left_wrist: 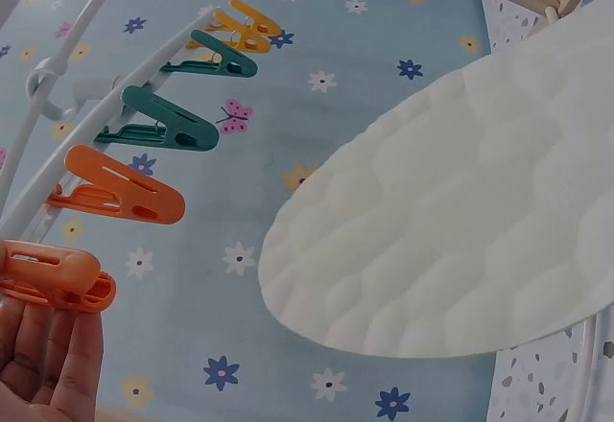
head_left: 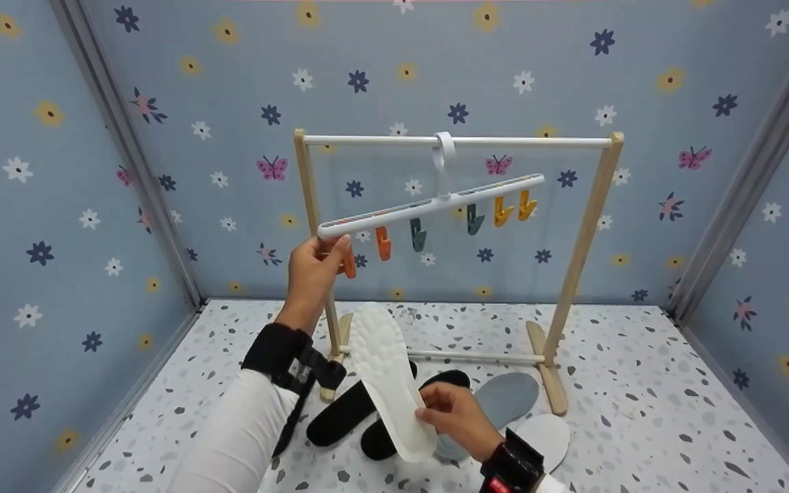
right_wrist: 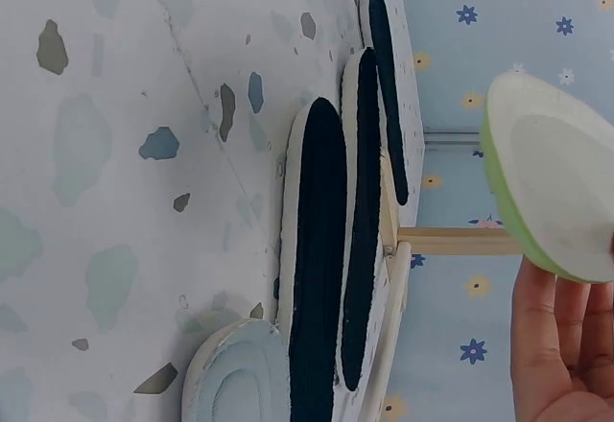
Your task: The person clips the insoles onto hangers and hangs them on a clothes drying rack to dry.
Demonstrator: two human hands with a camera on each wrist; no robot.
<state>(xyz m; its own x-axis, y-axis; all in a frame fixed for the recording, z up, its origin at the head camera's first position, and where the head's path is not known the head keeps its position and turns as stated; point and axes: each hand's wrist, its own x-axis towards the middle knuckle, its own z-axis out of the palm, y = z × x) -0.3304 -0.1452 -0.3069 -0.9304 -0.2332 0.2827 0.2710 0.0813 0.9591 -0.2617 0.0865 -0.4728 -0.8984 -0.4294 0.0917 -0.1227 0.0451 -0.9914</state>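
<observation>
My left hand (head_left: 312, 274) grips the outermost orange clothespin (left_wrist: 58, 273) at the left end of a white hanger (head_left: 429, 205). Several more pegs in orange, green and yellow hang along the bar, which tilts down towards that hand. Between thumb and fingers, my right hand (head_left: 459, 418) pinches the edge of a white insole (head_left: 387, 376) near its heel. The insole slants up and leftward, its dimpled forefoot below the hanger. In the left wrist view that bumpy end is apart from the orange peg; the right wrist view shows a green edge at the heel.
A wooden stand with a white top rod (head_left: 367, 140) carries the hanger by its hook. On the speckled table (head_left: 641, 411) lie several insoles: black ones (head_left: 343, 414), a grey one (head_left: 511, 397) and a white one (head_left: 548, 438). Flowered panels (head_left: 709, 205) enclose the back and sides.
</observation>
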